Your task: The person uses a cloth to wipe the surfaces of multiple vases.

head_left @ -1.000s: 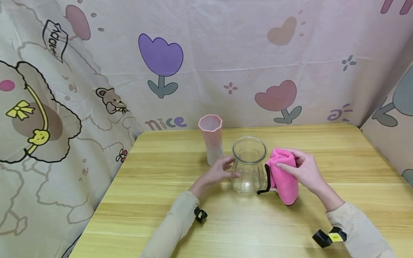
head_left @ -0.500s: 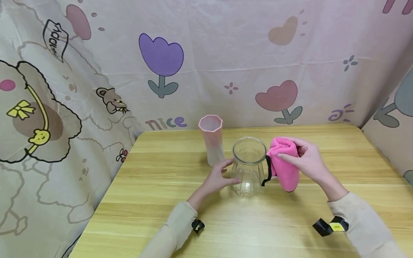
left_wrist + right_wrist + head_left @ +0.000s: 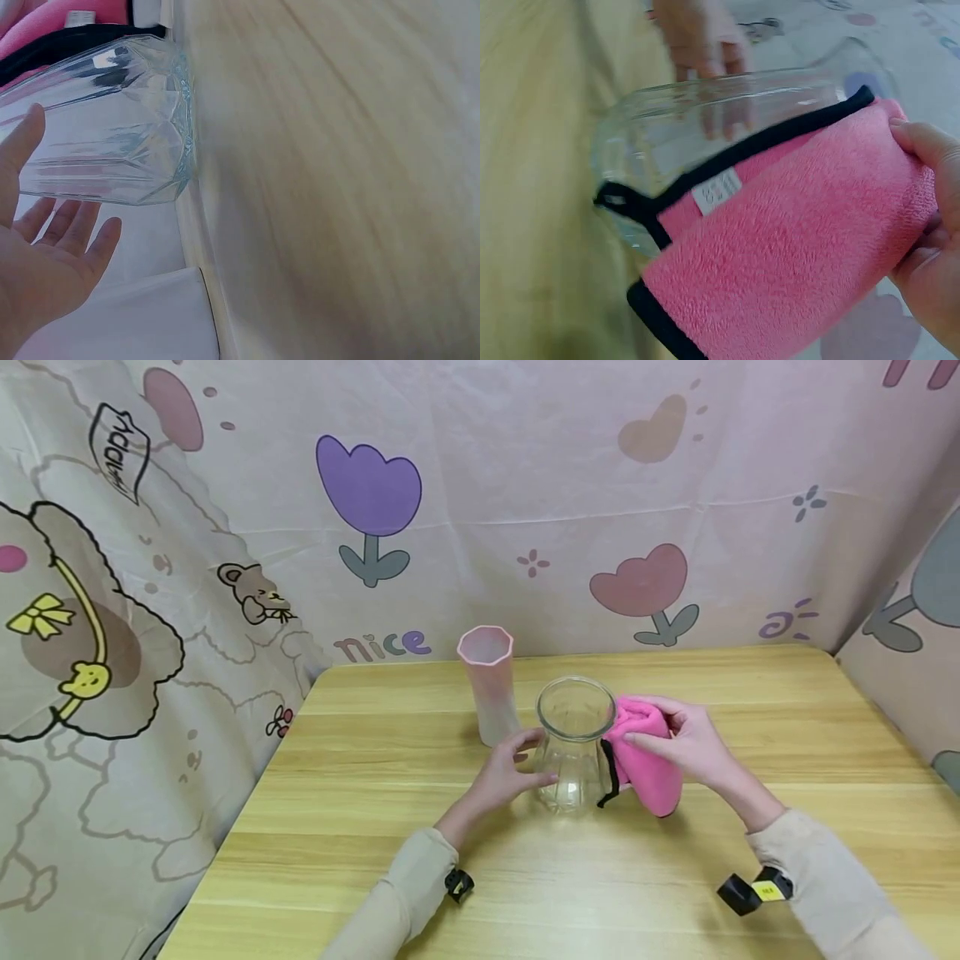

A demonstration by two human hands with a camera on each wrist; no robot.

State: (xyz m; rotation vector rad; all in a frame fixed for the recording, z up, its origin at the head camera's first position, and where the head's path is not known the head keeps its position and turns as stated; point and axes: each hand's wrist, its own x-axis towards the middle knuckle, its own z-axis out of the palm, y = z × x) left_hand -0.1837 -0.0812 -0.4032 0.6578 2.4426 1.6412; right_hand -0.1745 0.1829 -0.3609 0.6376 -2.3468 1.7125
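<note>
A clear glass vase [image 3: 573,760] with a round rim stands upright on the wooden table. My left hand [image 3: 506,772] is at its left side, thumb over the near face and fingers toward the back. In the left wrist view the fingers of that hand [image 3: 52,255] are spread and fairly straight, with the palm away from the glass. My right hand [image 3: 693,742] grips a folded pink towel [image 3: 648,760] with black edging between thumb and fingers. The towel's edge overlaps the vase's right side, and a white label [image 3: 717,191] shows on it in the right wrist view.
Behind and left of the glass stands a tall pink-and-white vase [image 3: 491,693], close to my left fingers. The wooden table [image 3: 337,843] meets a cartoon-printed cloth [image 3: 480,485] at its back edge. Cameras sit on both wrists.
My right hand lifted the towel slightly, then lowered it and brought it left against the glass vase's side. My left hand shifted only slightly; both vases stay in place.
</note>
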